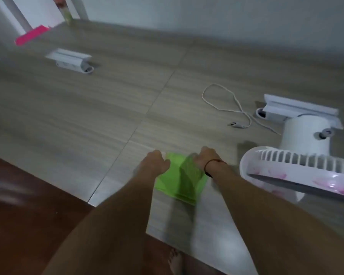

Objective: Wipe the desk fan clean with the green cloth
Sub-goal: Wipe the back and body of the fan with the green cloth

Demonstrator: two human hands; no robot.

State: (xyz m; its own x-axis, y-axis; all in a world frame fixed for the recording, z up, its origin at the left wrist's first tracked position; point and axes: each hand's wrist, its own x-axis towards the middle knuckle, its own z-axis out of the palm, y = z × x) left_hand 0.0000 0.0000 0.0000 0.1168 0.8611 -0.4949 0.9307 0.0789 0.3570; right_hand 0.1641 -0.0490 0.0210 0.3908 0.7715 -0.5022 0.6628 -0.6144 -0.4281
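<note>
Wood-grain desk (pixel 99 108) with items on its surface.
Green cloth (pixel 182 181), desk fan (pixel 304 153), white cord (pixel 229 105), two white cable boxes (pixel 72 60).

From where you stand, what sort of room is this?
Probably an office or study. A long wood-grain desk has flip-up cable boxes built into its top, a desk fan stands on it with its cord unplugged, and plain walls lie behind.

Cloth (pixel 180 179) on desk (pixel 87 108) (fan (pixel 298 171) right)
</note>
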